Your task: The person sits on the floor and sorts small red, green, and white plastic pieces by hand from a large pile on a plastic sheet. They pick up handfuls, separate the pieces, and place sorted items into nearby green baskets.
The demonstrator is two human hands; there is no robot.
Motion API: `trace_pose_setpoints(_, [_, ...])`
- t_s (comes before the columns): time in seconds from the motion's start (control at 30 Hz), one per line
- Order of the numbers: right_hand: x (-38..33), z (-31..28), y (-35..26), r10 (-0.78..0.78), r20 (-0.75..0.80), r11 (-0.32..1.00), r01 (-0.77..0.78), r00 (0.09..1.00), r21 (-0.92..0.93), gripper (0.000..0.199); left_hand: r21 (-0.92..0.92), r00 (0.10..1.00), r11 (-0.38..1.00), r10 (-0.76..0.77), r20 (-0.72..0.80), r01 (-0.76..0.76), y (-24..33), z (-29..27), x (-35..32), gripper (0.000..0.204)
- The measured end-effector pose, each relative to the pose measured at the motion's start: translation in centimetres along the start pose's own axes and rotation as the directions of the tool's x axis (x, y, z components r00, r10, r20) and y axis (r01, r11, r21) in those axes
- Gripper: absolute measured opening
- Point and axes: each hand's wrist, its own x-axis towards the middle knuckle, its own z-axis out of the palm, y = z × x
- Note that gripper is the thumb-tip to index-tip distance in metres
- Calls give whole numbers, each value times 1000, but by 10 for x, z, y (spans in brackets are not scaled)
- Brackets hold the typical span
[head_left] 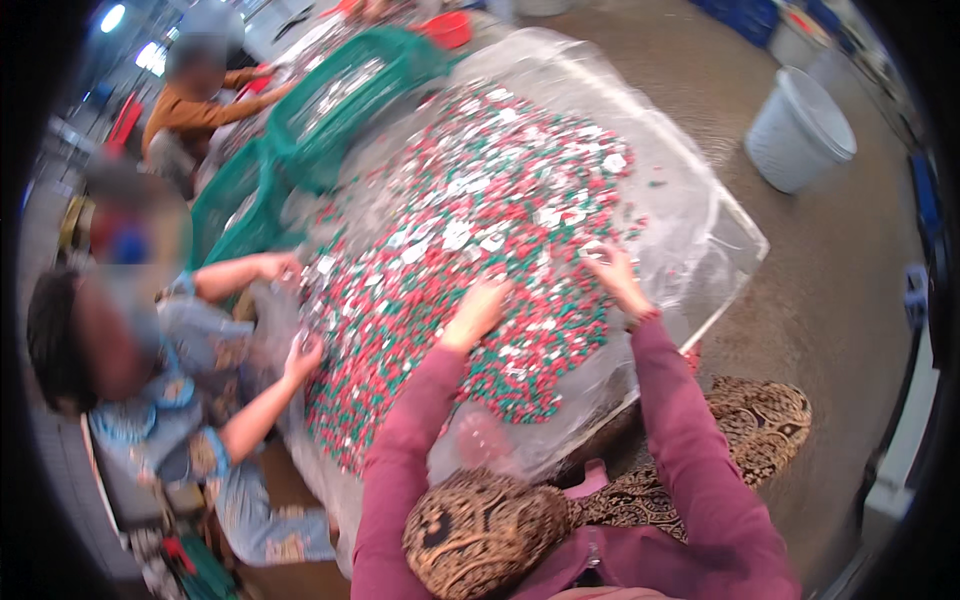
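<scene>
From afar I see small red, green and white pieces (520, 215) across the worktop (692, 205), around my left grip (484, 306) and by the right grip (611, 270)'s fingertips. Either grip spread or pinching: cannot tell.

The fingertips of my bare left hand (480, 312) are blurred; I cannot determine whether they grip anything. At my bare right hand (619, 278), blur likewise obscures what the fingertips touch. The small red, green and white pieces (455, 235) are too small and smeared to identify. My long maroon sleeves (665, 390) are cut off by the lower edge; the right one hides part of my brown-and-black patterned trousers (762, 425). The face of the co-worker in light-blue patterned clothing (150, 440) is blurred.
</scene>
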Motion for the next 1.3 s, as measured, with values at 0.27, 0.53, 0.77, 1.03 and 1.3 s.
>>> trace_pose_setpoints(0.27, [33, 40, 30, -177, -55, 689, 83, 983, -720, 38, -947, 700, 89, -695, 162, 308, -48, -101, -50, 10])
trace_pose_setpoints(0.53, [19, 81, -6, -110, -412, 994, 107, 904, -30, 36, 41, 824, 827, -553, -118, 561, -81, -65, 15, 55])
trace_pose_setpoints(0.77, [-47, 114, -47, 374, 223, 55, -261, 900, 964, 12, 27, 833, 838, -536, -138, 545, -104, -37, 28, 71])
trace_pose_setpoints(1.03, [-71, 93, -50, 98, 405, -112, -394, 909, 912, 18, 145, 913, 901, -405, -50, 408, -140, -36, 35, 76])
trace_pose_setpoints(1.3, [-90, 51, -67, 43, 195, -134, -188, 980, 973, 26, 371, 930, 910, -284, 235, 184, 7, -2, -4, 59])
